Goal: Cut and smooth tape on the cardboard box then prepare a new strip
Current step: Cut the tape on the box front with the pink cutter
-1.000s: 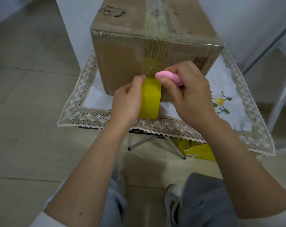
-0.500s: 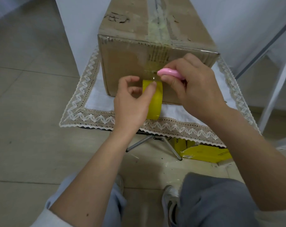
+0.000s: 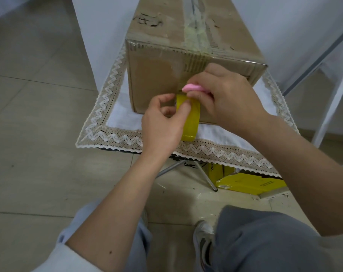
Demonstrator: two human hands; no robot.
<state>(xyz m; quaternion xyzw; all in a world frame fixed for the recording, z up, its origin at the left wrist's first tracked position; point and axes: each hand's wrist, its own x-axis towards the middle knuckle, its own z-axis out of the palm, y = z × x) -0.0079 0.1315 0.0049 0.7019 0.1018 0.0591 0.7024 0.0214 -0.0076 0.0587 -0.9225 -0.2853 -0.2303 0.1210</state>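
Observation:
A brown cardboard box (image 3: 156, 75) stands on a small cloth-covered table (image 3: 111, 134), with clear tape running over its top seam and down the near face. My left hand (image 3: 162, 122) holds a yellow tape roll (image 3: 192, 122) upright against the box's near face, thumb on the roll's upper edge. My right hand (image 3: 225, 99) grips a small pink cutter (image 3: 193, 88), its tip just above the roll where the tape leaves the box. The blade itself is hidden by my fingers.
A white cloth with a lace border covers the table. Under the table are metal legs (image 3: 206, 177) and a yellow carton (image 3: 249, 182). A white wall stands behind the box, a white frame (image 3: 331, 107) at the right. My knees and shoes fill the bottom.
My left thumb has shifted onto the top edge of the roll. The pink cutter stays pressed at the tape above the roll. The view has drifted slightly.

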